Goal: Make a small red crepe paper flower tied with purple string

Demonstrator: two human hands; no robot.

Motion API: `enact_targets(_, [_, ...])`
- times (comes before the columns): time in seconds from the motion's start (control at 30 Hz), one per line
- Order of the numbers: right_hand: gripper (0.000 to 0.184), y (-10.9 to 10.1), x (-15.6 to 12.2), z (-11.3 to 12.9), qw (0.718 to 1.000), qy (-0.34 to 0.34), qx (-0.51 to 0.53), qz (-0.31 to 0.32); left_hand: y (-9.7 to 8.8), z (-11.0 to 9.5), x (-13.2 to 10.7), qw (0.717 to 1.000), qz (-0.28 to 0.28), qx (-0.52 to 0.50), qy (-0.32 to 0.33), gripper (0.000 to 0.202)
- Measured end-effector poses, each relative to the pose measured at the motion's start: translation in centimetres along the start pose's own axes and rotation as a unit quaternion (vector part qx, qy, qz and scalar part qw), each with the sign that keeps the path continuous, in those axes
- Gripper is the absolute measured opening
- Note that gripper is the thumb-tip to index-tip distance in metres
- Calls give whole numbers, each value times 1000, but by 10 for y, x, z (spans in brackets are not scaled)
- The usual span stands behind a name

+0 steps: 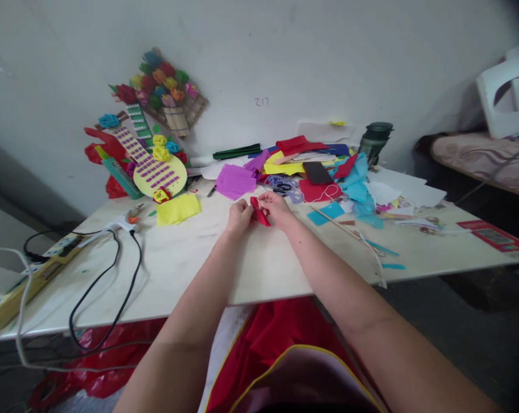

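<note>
Both of my hands meet over the middle of the white table, closed on one piece of crumpled red crepe paper (259, 213). My left hand (239, 215) pinches its left side. On the other side, my right hand (275, 207) grips the upper right part with bent fingers. Gathered folds show between the hands, and a loose end points down to the right. Just beyond them lie purple paper sheets (235, 180) and dark-handled scissors (281, 188). A blue paper piece (326, 213) rests to the right of my right hand.
At the left stand a paper-flower guitar (160, 172), a green bottle (120, 176), yellow paper (179, 209) and a glue gun (128, 221) with its black cable. A phone (317, 172), coloured paper, sticks (345, 229) and a dark bottle (374, 142) occupy the right. A power strip (31, 287) lies front left.
</note>
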State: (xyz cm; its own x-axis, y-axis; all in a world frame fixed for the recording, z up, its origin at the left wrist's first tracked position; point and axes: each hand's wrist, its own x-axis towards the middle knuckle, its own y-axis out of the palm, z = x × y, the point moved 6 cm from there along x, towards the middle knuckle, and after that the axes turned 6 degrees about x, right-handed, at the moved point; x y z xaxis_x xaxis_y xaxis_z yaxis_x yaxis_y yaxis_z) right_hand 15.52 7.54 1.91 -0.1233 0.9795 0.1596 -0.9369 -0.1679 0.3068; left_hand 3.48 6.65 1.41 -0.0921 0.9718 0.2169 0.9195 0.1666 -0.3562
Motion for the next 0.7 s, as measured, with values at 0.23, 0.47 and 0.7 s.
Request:
enact_targets(0.23, [8,5,-4,2,1000,24,0,3,-7,2,6,995,-51,72,47,22])
enact_targets(0.47, [18,1,4,-1,979,-66,-192,-12,-13,-2,5,991,-81,84,68,25])
enact_targets(0.7, [6,3,5,8,904,-176,-388,-25,-15,9,11,995,-78,39,52,24])
